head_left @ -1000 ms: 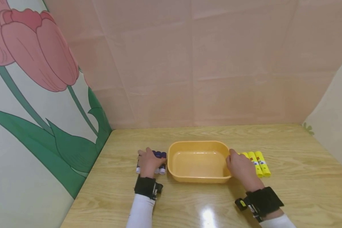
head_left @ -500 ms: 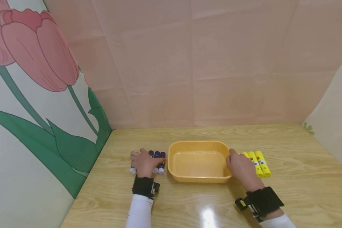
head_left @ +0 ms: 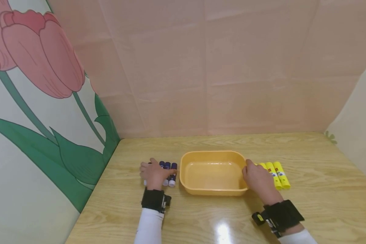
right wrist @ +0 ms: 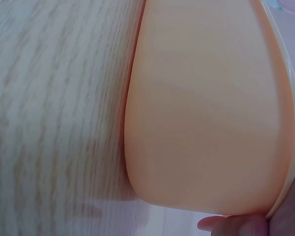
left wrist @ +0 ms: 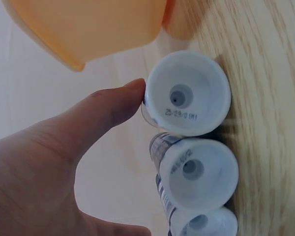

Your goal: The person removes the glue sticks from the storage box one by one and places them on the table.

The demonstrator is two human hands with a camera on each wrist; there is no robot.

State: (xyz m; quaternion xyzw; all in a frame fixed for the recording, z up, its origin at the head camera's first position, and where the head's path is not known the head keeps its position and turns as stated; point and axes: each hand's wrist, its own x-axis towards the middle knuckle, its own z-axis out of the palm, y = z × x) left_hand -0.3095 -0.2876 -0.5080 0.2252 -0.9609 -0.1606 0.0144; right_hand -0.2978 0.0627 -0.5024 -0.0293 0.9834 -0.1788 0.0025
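Observation:
Several glue sticks (head_left: 172, 178) with dark blue caps and white bases lie in a row at the left of a yellow plastic tub (head_left: 213, 192). My left hand (head_left: 154, 174) spans the row from above, its thumb against the rightmost stick and its fingers at the left end. In the left wrist view the thumb touches the nearest glue stick (left wrist: 187, 93); the fingers' contact at the far end is hidden. My right hand (head_left: 258, 178) grips the tub's right rim. Fingertips (right wrist: 241, 226) show under that rim in the right wrist view.
Several yellow sticks (head_left: 280, 176) lie side by side to the right of the tub, partly hidden behind my right hand. All stand on a wood-grain table (head_left: 195, 220). A pink-covered wall (head_left: 207, 84) closes the back, with a flower-printed panel (head_left: 64, 135) on the left.
My left hand has moved slightly left from a second ago. The leftmost glue stick shifted left, then back a little right toward the others. My right hand and the tub have stayed still.

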